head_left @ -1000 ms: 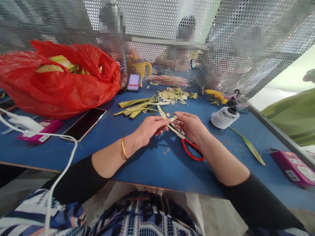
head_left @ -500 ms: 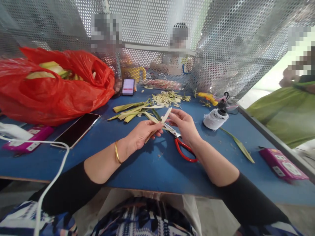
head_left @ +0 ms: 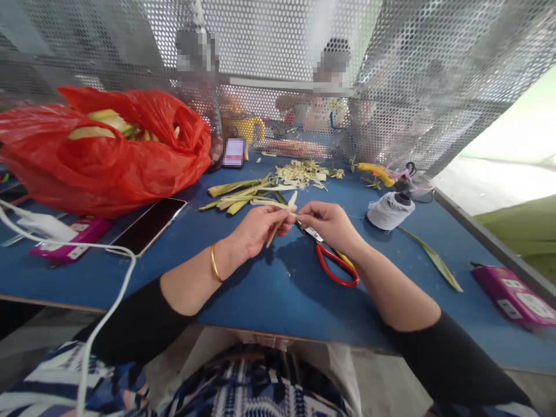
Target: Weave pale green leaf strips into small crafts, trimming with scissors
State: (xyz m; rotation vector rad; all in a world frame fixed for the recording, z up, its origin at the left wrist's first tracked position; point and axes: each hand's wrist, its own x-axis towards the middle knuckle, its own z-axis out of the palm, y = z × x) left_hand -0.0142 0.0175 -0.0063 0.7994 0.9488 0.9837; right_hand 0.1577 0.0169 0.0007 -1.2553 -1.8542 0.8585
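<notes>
Pale corn husk strips point(head_left: 292, 200) are crossed between my fingertips above the table. My left hand point(head_left: 254, 231), with a gold bangle at the wrist, is closed on them; one end points up and another hangs below the palm. My right hand point(head_left: 328, 223) pinches the right-hand end of a strip, close to the left fingertips. Under my right hand lie red-handled scissors point(head_left: 336, 277), their blades partly hidden. Just beyond my left hand are several longer yellow-green husks point(head_left: 237, 196). A heap of husk shavings point(head_left: 302, 172) lies farther back.
A red plastic bag point(head_left: 143, 168) of husks stands at left, near a phone point(head_left: 147, 227), a purple box point(head_left: 72, 246) and a white cable point(head_left: 125, 284). At right are a white thread spool point(head_left: 390, 211), a lone husk leaf point(head_left: 438, 266) and another purple box point(head_left: 515, 295). Perforated metal mesh point(head_left: 286, 43) borders the back.
My right hand has lowered and closed from a looser pose into a pinch on the strip's end. The upright strip now sits lower. The whole view has shifted slightly.
</notes>
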